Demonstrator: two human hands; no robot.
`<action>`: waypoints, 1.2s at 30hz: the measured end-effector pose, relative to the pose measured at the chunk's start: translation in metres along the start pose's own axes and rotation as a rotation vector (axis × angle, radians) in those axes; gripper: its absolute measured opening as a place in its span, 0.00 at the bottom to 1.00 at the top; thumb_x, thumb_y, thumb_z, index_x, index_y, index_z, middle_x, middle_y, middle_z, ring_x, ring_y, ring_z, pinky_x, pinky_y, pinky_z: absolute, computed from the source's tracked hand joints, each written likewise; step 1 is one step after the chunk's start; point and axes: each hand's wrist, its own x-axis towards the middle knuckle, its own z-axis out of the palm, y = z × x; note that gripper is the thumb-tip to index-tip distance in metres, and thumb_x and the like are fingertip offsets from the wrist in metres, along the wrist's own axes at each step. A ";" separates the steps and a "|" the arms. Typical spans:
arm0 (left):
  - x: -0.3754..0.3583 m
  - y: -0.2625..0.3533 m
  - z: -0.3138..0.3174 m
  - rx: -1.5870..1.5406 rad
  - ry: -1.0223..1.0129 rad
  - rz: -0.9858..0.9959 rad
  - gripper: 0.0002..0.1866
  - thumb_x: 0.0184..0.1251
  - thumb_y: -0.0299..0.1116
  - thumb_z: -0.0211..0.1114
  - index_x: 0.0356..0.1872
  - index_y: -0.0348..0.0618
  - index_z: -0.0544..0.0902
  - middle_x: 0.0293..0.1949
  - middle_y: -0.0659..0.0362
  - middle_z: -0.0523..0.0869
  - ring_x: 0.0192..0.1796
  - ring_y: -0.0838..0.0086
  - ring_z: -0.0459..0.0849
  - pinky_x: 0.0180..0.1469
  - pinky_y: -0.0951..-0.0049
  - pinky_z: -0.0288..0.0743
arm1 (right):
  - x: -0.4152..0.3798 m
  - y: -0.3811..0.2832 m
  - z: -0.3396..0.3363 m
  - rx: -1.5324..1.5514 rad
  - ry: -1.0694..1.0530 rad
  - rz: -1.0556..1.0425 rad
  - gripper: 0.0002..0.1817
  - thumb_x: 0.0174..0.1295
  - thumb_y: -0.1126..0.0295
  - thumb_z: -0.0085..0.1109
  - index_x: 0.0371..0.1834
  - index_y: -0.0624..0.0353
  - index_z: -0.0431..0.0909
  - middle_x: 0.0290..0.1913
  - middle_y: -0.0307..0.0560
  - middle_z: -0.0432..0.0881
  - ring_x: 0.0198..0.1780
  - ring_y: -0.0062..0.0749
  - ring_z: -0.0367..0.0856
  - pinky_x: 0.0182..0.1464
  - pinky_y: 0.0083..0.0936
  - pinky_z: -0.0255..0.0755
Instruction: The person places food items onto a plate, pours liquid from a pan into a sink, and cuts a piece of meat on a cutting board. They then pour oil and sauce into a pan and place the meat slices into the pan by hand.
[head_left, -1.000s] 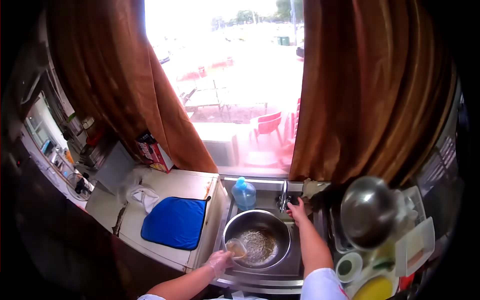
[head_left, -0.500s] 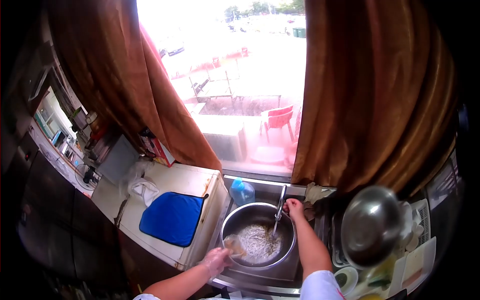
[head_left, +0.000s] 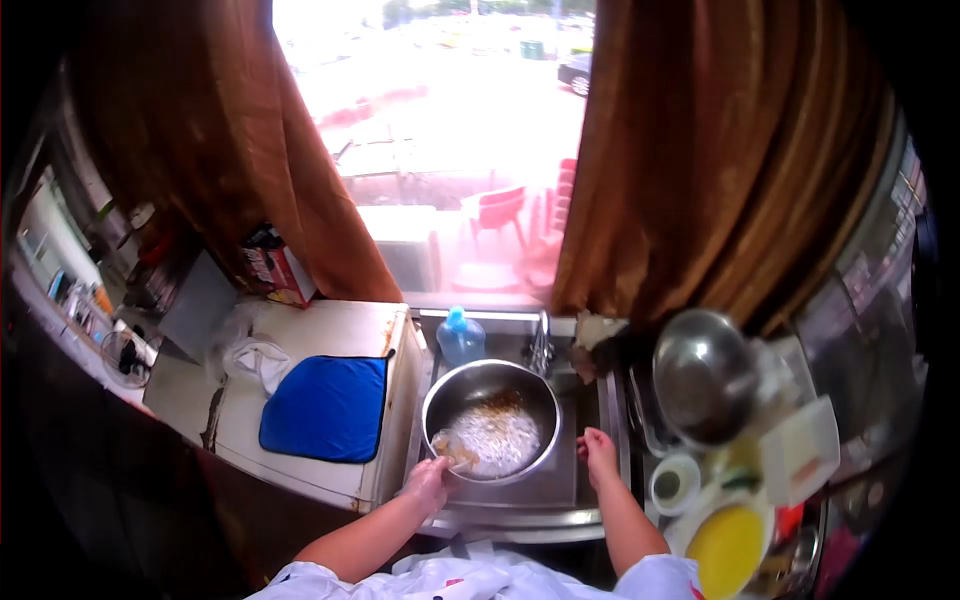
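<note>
A steel bowl [head_left: 550, 440] stands in the sink [head_left: 590, 400], with foamy, whitish water [head_left: 498, 440] and brownish bits inside. At the bowl's lower left rim, my left hand [head_left: 430, 482], in what looks like a clear glove, is closed on a see-through plastic item [head_left: 452, 447] with something brownish in it; its exact form is unclear. My right hand [head_left: 599, 456] is over the sink's right side, apart from the bowl, its fingers curled with nothing visible in them. The faucet [head_left: 541, 345] rises behind the bowl; no stream shows from it.
A blue-capped bottle [head_left: 461, 340] stands behind the bowl. Left lie a blue cloth [head_left: 328, 408] and a white cloth [head_left: 262, 364] on a white surface. On the right are another steel bowl [head_left: 704, 378], a clear container [head_left: 802, 452], a small white bowl [head_left: 675, 484] and a yellow item [head_left: 727, 550].
My right hand has come away from the faucet, toward me. The stream into the bowl is no longer seen. My left hand still grips the plastic item at the rim. The view has shifted.
</note>
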 end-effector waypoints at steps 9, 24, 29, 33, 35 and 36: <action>0.034 -0.048 -0.032 0.158 -0.161 0.004 0.14 0.70 0.32 0.59 0.52 0.35 0.75 0.55 0.45 0.79 0.55 0.53 0.84 0.57 0.46 0.84 | -0.300 0.077 -0.038 -0.029 0.308 0.132 0.09 0.75 0.62 0.58 0.47 0.54 0.81 0.36 0.37 0.84 0.30 0.18 0.78 0.33 0.18 0.73; -0.096 -0.099 -0.102 0.164 0.069 0.261 0.25 0.67 0.36 0.66 0.61 0.35 0.73 0.65 0.46 0.71 0.67 0.52 0.74 0.60 0.46 0.83 | -0.340 0.084 -0.054 -0.043 -0.053 0.098 0.10 0.76 0.63 0.57 0.50 0.56 0.81 0.39 0.39 0.85 0.31 0.18 0.78 0.36 0.19 0.75; -0.163 -0.132 -0.102 -0.123 0.085 0.105 0.19 0.72 0.27 0.58 0.62 0.34 0.73 0.58 0.44 0.80 0.61 0.49 0.82 0.62 0.39 0.79 | -0.329 0.129 -0.092 -0.154 -0.235 0.167 0.10 0.75 0.63 0.57 0.47 0.57 0.81 0.37 0.40 0.86 0.31 0.21 0.79 0.35 0.20 0.75; -0.201 -0.168 -0.130 -0.278 0.179 0.282 0.23 0.70 0.23 0.55 0.66 0.35 0.71 0.60 0.44 0.79 0.62 0.47 0.81 0.63 0.38 0.78 | -0.345 0.167 -0.122 -0.218 -0.327 0.290 0.10 0.75 0.64 0.57 0.44 0.59 0.82 0.37 0.41 0.85 0.31 0.22 0.79 0.36 0.21 0.77; -0.256 -0.185 -0.139 -0.222 0.217 0.247 0.25 0.67 0.22 0.56 0.67 0.34 0.71 0.62 0.43 0.79 0.63 0.46 0.80 0.63 0.38 0.78 | -0.360 0.177 -0.125 -0.240 -0.330 0.384 0.10 0.75 0.64 0.57 0.44 0.59 0.83 0.38 0.41 0.85 0.32 0.23 0.80 0.37 0.22 0.78; -0.268 -0.188 -0.147 -0.250 0.189 0.200 0.25 0.65 0.22 0.56 0.65 0.34 0.73 0.61 0.44 0.79 0.63 0.48 0.80 0.65 0.39 0.76 | -0.368 0.176 -0.123 -0.324 -0.361 0.426 0.11 0.75 0.64 0.57 0.48 0.59 0.83 0.40 0.43 0.86 0.35 0.25 0.81 0.38 0.24 0.78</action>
